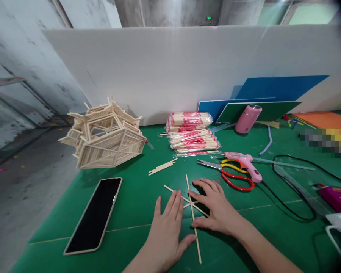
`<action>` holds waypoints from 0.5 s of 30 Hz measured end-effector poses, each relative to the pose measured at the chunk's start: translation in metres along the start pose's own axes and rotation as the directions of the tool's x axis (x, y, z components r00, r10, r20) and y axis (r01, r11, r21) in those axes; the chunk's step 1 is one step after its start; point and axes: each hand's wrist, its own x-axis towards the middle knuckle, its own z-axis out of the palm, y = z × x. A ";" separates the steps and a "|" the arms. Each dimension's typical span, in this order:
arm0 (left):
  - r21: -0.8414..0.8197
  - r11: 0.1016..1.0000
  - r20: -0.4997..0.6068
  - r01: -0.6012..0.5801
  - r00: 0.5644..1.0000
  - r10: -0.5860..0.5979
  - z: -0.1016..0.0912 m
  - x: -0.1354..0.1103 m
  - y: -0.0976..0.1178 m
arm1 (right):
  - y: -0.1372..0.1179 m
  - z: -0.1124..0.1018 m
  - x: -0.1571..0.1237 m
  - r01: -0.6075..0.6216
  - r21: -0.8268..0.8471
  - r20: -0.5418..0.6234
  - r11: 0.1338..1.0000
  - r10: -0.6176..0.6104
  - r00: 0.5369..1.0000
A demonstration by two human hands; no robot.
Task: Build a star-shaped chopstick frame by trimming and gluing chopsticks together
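Observation:
My left hand (166,231) lies flat on the green table (130,212), fingers stretched out, its fingertips on a few crossed thin wooden sticks (192,212). My right hand (216,206) rests palm down beside it, fingers spread over the same sticks where they cross. One long stick runs between the two hands toward me. Neither hand grips anything.
A wooden stick model house (105,134) stands at the table's left edge, a black phone (95,214) in front of it. Packs of sticks (191,132), loose sticks (162,167), scissors (230,176), a pink glue gun (246,163) with cable, a pink bottle (248,118) and coloured boards lie behind and right.

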 end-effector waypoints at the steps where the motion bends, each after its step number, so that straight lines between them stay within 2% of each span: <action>1: 0.010 1.000 -0.010 0.001 1.000 -0.001 0.001 0.000 0.000 | 0.001 0.000 0.000 0.001 0.000 0.003 1.000 -0.001 1.000; 15: 0.035 0.999 -0.045 -0.011 0.999 0.013 0.000 0.000 -0.001 | 0.001 0.002 0.001 0.008 0.006 -0.010 1.000 -0.008 1.000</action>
